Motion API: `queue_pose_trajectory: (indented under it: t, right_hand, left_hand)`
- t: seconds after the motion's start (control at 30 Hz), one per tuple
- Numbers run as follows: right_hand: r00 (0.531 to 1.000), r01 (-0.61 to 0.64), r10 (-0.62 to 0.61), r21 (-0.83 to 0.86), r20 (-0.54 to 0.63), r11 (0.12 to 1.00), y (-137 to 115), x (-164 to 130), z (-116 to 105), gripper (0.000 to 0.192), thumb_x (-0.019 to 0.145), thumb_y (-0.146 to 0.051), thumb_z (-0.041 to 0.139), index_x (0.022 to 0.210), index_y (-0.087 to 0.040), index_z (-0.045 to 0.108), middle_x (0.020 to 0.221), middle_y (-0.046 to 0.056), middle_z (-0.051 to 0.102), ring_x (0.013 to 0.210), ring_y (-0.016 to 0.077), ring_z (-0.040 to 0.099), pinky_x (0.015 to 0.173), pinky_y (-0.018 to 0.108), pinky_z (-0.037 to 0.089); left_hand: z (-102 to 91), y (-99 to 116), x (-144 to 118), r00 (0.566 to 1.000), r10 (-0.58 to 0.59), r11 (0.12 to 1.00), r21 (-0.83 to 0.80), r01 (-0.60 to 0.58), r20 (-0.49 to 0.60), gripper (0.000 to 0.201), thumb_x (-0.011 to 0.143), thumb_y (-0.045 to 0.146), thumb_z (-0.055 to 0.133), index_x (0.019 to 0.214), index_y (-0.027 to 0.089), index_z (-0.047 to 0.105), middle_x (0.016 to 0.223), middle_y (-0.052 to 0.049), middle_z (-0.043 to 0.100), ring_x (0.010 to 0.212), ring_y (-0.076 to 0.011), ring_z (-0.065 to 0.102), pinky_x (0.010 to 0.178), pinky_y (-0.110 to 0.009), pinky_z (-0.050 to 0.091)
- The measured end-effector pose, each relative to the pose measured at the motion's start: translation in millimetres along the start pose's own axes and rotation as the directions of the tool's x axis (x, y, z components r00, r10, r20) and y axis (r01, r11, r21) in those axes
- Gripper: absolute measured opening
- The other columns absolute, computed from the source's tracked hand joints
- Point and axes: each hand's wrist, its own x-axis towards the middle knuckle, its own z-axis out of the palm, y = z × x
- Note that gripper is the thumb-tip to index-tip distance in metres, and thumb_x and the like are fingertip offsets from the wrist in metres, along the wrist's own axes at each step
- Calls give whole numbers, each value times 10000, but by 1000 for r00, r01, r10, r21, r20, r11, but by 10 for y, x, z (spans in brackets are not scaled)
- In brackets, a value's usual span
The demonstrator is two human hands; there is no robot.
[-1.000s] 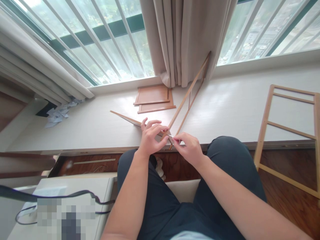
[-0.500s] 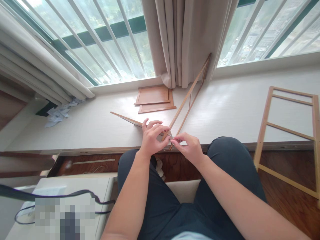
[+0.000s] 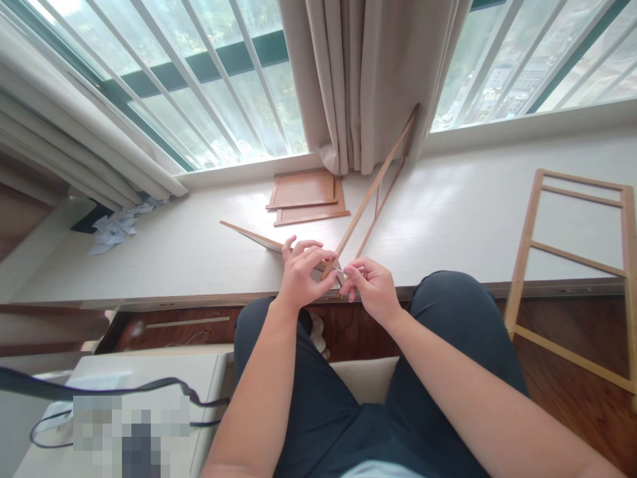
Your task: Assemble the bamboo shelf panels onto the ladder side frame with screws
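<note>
The tall wooden frame (image 3: 373, 192) leans with its far end against the curtain, its near end between my hands. My left hand (image 3: 303, 277) pinches that near end with thumb and forefinger, the other fingers raised. A second wooden piece (image 3: 249, 234) reaches left from beneath my left hand; where the two meet is mostly covered by my fingers. My right hand (image 3: 373, 282) is closed on a small thin metal tool (image 3: 339, 270), whose tip points at the frame's end. The tool's exact kind is too small to make out.
Two brown wooden panels (image 3: 306, 189) lie overlapping on the white window ledge (image 3: 462, 219). Another wooden frame (image 3: 577, 259) leans on the ledge's edge at right. Crumpled papers (image 3: 115, 229) lie at far left. A white cabinet (image 3: 199, 372) with a black strap (image 3: 149, 385) stands lower left.
My right hand has turned and its fingers have curled round the metal tool, shifting slightly. My left hand stays at the frame's end.
</note>
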Motion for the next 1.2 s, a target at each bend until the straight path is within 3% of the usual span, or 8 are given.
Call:
queue_pose_trajectory:
  t: [0.23, 0.47, 0.57, 0.77, 0.97, 1.07, 1.2]
  right_hand:
    - [998, -59, 55, 164, 28, 985, -19, -8, 2, 313, 846, -460, 798, 945, -194, 664, 644, 5, 725, 439, 137, 609, 455, 246, 515]
    - [987, -160, 160, 373, 32, 914, -55, -85, -33, 317, 802, -426, 840, 989, -184, 756, 818, 44, 764, 607, 140, 663, 651, 307, 599]
    - [984, -163, 177, 380, -2, 911, -54, -114, -41, 313, 797, -435, 844, 981, -188, 787, 869, 61, 777, 647, 148, 674, 711, 333, 605]
    - [994, -44, 56, 114, -99, 993, -63, -176, -67, 274, 856, -437, 788, 994, -201, 810, 819, 58, 779, 703, 195, 715, 767, 374, 610]
    - [987, 55, -66, -79, -148, 995, -99, -221, -119, 233, 912, -410, 728, 1001, -206, 798, 842, 59, 788, 759, 223, 749, 777, 373, 619]
    - [976, 160, -190, -244, -109, 957, -142, -214, -175, 193, 947, -362, 689, 1026, -222, 795, 899, 60, 794, 781, 220, 752, 794, 370, 618]
    - [930, 335, -366, -457, 23, 824, -204, -185, -233, 196, 990, -302, 623, 1054, -245, 798, 985, 66, 799, 875, 230, 757, 861, 381, 605]
  left_hand:
    - [4, -13, 4, 1000, -20, 1000, 1, 20, 5, 181, 836, 350, 693, 1006, 289, 691, 862, 16, 751, 1146, -265, 643, 1228, -529, 179]
    - [12, -19, 9, 1000, -30, 1000, -2, 30, 1, 186, 829, 342, 685, 1007, 288, 694, 912, 15, 759, 1125, -261, 647, 1214, -525, 208]
    - [15, -21, 9, 999, -49, 999, 8, 49, 11, 180, 831, 355, 678, 999, 291, 695, 928, 10, 759, 1124, -266, 648, 1211, -527, 209]
    - [25, -47, -2, 998, -55, 998, -1, 55, 12, 212, 822, 371, 692, 1019, 295, 701, 976, 7, 761, 1118, -263, 648, 1212, -521, 205]
    - [26, -56, -6, 997, -70, 998, 4, 70, 30, 224, 819, 384, 691, 1024, 297, 709, 987, 5, 760, 1116, -263, 645, 1208, -514, 205]
    - [16, -45, 4, 999, -50, 999, -9, 50, 16, 215, 818, 371, 687, 1018, 293, 707, 979, 7, 760, 1101, -257, 651, 1201, -509, 218]
    - [-7, -29, 22, 998, -54, 998, -15, 54, 30, 224, 818, 399, 698, 1014, 289, 705, 983, 5, 762, 1088, -256, 652, 1194, -502, 229]
